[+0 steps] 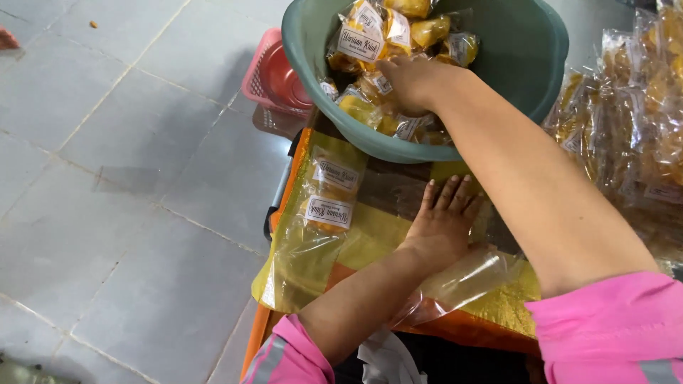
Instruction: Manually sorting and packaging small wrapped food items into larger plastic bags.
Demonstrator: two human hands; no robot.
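**Hands at the green basin of snack packets**

We take the green plastic basin [526, 78] as our landmark and read the scene from left to right. Far left of the basin lies the pale tiled floor [107, 178]. Just beside the basin's left wall, and partly tucked under it, sits a pink slotted basket [267, 75]. Below the basin's front rim a large clear plastic bag [306, 263] is spread flat over an orange and yellow board [384, 227], and two labelled snack packets [329, 195] rest inside the bag, one above the other, just below the rim.

Our left hand [445, 220] lies below the basin as well, to the right of those two packets — palm down, fingers straight and close together, pressing flat on the clear bag and gripping nothing. Its pink sleeve [292, 355] shows at the bottom edge.

Our right hand [413, 82] reaches over the front rim into the basin — it rests among the heap of yellow snack packets [377, 35], fingers curled down onto them. We cannot tell whether it has closed on a packet, since the fingertips are hidden in the pile.

To the right of the basin stands a stack of larger filled bags [633, 121], well apart from both hands.
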